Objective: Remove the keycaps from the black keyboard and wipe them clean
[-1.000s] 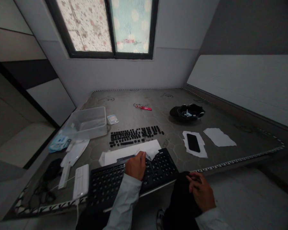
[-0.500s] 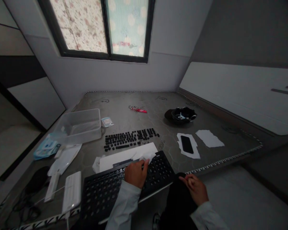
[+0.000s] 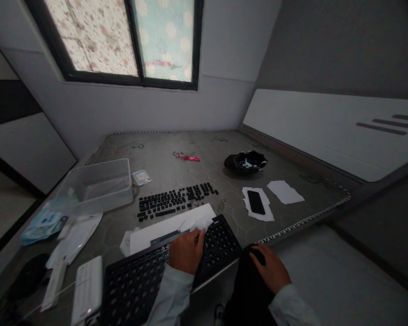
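A black keyboard [image 3: 136, 280] with its keycaps off lies tilted at the table's front edge. My left hand [image 3: 186, 251] rests over its middle, fingers curled round a crumpled white tissue [image 3: 203, 223] that pokes out past the thumb; the fingertips are hidden. My right hand [image 3: 271, 268] lies open on my dark-clothed knee [image 3: 248, 290], holding nothing. Beyond the keyboard is a white sheet [image 3: 204, 213] with a dark strip on it. Loose black keycaps [image 3: 175, 199] stand in rows behind that sheet.
At left are a clear plastic bin [image 3: 98, 183], a blue packet [image 3: 44, 225], a white power bank [image 3: 88, 287] and a dark mouse-like object [image 3: 29, 274]. A phone [image 3: 256, 202] on torn paper, another paper piece [image 3: 285, 192], a cap [image 3: 246, 161] and a red wrapper [image 3: 188, 157] lie farther off.
My right hand has gone from a pinched hold to fingers laid out over the knee. My left hand stays at the keyboard's middle with the tissue. The view has turned slightly right.
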